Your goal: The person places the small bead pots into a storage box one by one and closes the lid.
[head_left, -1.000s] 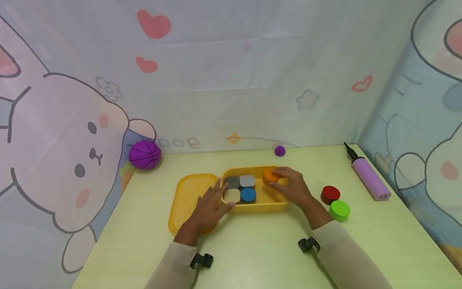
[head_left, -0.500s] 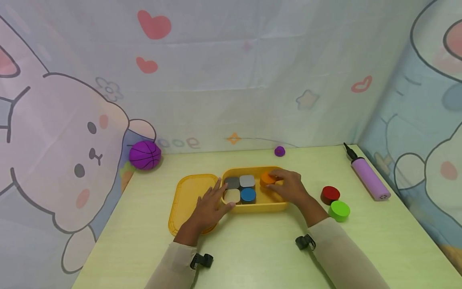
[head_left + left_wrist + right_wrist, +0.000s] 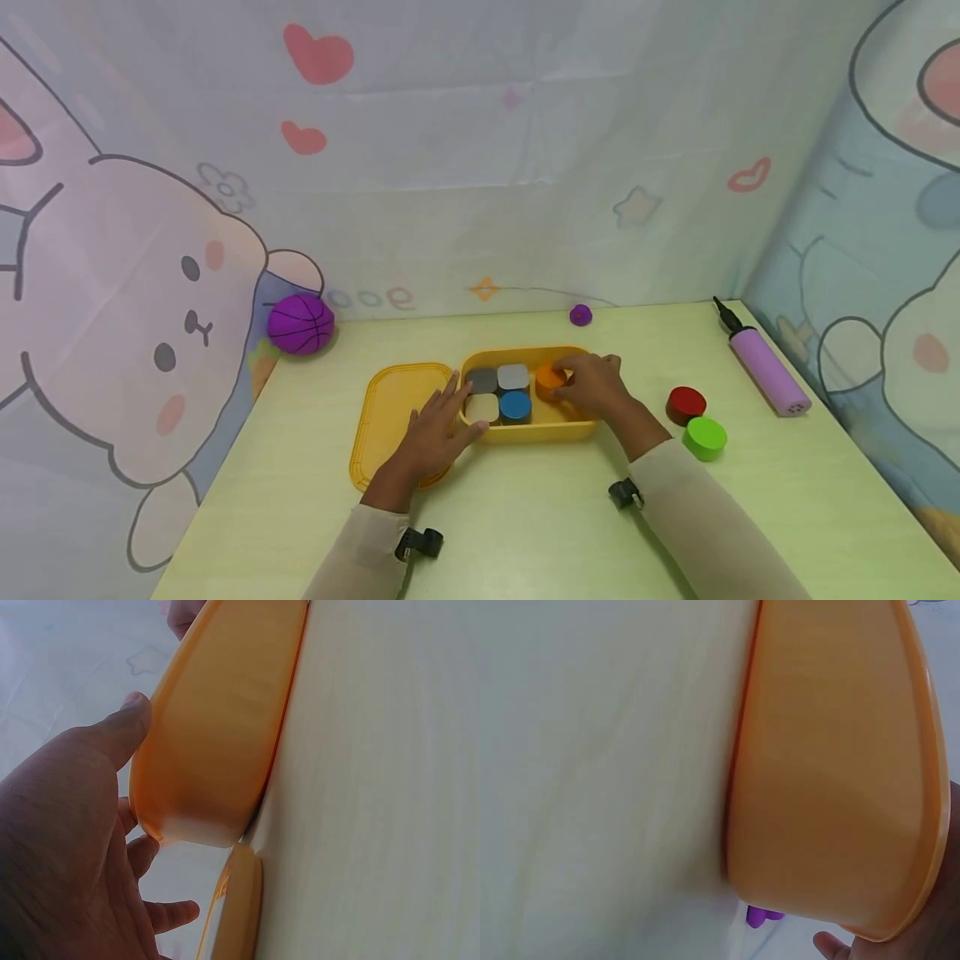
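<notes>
A yellow plastic box (image 3: 547, 432) stands without its lid on the table. In its left part sit a dark grey piece (image 3: 483, 381), a light grey piece (image 3: 513, 377), a cream piece (image 3: 482, 407) and a blue round piece (image 3: 515, 406). My right hand (image 3: 596, 387) pinches an orange round block (image 3: 550, 382) inside the box, just right of the light grey piece. With fingers spread, my left hand (image 3: 431, 437) rests at the box's left end; the left wrist view shows its thumb (image 3: 131, 724) touching the rim. The right wrist view hides the orange block behind the box wall.
The yellow lid (image 3: 382, 429) lies left of the box, partly under the left hand. At right are a red round block (image 3: 686, 405), a green round block (image 3: 705, 438) and a purple hand pump (image 3: 771, 371). A purple ball (image 3: 302, 324) and a small purple object (image 3: 581, 314) stand at the back.
My right hand has moved left and slightly down inside the box with the orange round block, bringing it close to the grey and blue pieces. The left hand has stayed put.
</notes>
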`<state>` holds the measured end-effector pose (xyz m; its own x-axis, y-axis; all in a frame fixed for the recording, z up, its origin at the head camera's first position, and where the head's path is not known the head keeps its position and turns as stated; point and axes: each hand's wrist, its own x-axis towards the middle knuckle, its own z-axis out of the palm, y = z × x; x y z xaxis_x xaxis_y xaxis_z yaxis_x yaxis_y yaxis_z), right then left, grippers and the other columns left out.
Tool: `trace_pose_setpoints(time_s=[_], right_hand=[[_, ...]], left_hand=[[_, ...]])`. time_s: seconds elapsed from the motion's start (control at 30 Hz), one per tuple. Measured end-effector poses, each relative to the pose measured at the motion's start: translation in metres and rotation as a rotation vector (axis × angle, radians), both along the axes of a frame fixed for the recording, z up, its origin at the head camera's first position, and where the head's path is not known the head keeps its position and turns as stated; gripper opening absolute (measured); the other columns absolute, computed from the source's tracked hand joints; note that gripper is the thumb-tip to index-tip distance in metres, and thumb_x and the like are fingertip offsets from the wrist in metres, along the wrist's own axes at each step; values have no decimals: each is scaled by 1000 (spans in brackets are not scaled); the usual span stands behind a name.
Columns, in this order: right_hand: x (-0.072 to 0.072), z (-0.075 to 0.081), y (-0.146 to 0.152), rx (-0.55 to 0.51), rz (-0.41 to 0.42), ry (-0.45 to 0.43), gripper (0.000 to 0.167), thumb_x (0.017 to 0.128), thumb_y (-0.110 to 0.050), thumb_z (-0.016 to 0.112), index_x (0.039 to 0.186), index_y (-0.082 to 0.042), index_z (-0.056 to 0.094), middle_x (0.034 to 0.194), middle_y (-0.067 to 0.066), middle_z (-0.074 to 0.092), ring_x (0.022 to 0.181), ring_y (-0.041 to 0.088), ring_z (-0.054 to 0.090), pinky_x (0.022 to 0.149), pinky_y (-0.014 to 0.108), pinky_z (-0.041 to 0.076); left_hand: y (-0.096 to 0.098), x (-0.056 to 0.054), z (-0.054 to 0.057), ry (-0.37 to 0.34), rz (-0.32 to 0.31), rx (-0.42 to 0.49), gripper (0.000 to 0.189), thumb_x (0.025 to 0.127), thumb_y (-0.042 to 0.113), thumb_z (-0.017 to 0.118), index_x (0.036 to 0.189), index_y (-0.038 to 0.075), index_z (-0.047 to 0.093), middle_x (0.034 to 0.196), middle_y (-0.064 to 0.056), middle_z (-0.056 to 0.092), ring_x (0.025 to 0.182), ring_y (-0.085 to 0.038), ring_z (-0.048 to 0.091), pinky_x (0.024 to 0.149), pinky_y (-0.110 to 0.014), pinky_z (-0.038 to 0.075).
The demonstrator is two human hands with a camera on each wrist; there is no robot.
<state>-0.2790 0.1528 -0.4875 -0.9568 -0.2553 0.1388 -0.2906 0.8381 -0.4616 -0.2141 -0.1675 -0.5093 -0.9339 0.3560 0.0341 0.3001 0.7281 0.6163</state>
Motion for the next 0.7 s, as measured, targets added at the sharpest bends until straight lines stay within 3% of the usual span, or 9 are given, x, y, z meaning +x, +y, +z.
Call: trace_pose_setpoints(time_s=[0.33, 0.7], right_hand=[[2, 2, -1, -11, 2, 16, 44, 93, -22, 89, 133, -7, 79, 129, 14, 81, 116, 43, 74, 97, 64, 42], [0, 1, 3, -85, 17, -25, 39, 94, -14, 85, 131, -5, 79, 131, 16, 80, 122, 43, 74, 107, 71, 41]], left_hand=[[0, 0, -2, 16, -4, -7, 81, 109, 64, 56, 176, 30, 26, 187, 3, 7, 170, -48, 16, 125, -87, 6], [0, 0, -1, 9, 1, -18, 82, 108, 65, 55, 176, 30, 26, 187, 4, 6, 170, -47, 17, 125, -87, 7]])
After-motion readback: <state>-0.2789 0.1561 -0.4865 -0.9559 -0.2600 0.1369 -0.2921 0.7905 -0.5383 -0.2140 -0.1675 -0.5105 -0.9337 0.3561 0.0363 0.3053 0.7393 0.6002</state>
